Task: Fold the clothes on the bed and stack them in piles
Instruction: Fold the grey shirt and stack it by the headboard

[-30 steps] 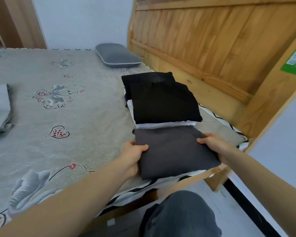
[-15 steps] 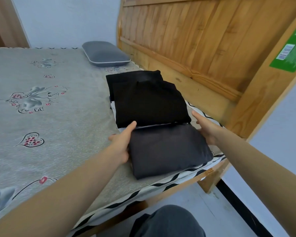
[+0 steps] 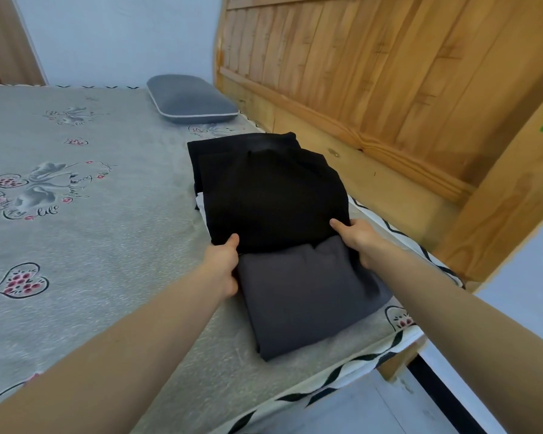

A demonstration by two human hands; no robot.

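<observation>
A folded dark grey garment [image 3: 308, 296] lies near the bed's front right corner. Just behind it sits a pile of folded black clothes [image 3: 270, 195] with a white garment [image 3: 201, 205] showing at its left side. The pile's near edge overlaps the grey garment's far edge. My left hand [image 3: 223, 264] grips the pile's near left corner, thumb on top and fingers hidden underneath. My right hand [image 3: 358, 242] grips the near right corner in the same way.
The bed [image 3: 76, 220] has a grey flower-printed sheet stretching to the left. A grey pillow [image 3: 192, 100] lies at the far end by the wooden headboard [image 3: 389, 89], which runs close along the pile's right side. The bed's front edge is just below the grey garment.
Both hands left the sides of the grey garment and moved forward to the black pile's near edge, which now lies over the grey garment's far edge.
</observation>
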